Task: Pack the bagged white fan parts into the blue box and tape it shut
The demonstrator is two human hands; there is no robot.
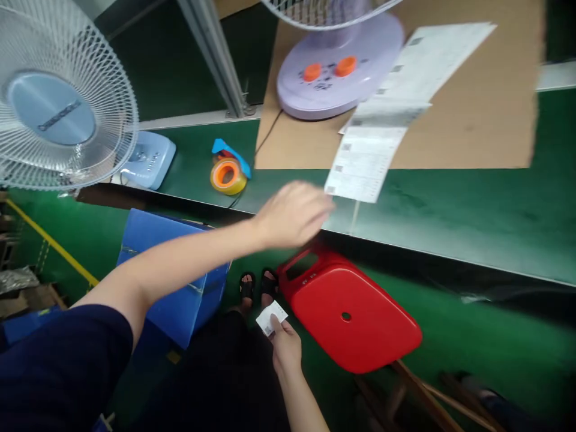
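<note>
My right hand (285, 345) is low in front of my body, its thumb and fingers closed on a small white label (271, 318) with printing on it. Across the bench edge reaches my left hand (294, 215), slightly blurred, with its fingers curled together; whatever they may hold is hidden. Beside its fingertips lies the lower end of a long folded strip of printed white labels (364, 159). The strip runs up over a cardboard sheet (472, 120) and against the base of a lilac fan (339, 72) with two orange knobs.
A blue fan (51, 108) stands at the left of the green bench (450, 222). A tape roll (228, 176) lies by a blue tool (231, 157). Below the bench are a red stool (355, 318) and a blue box (175, 270). A metal post (213, 54) rises behind.
</note>
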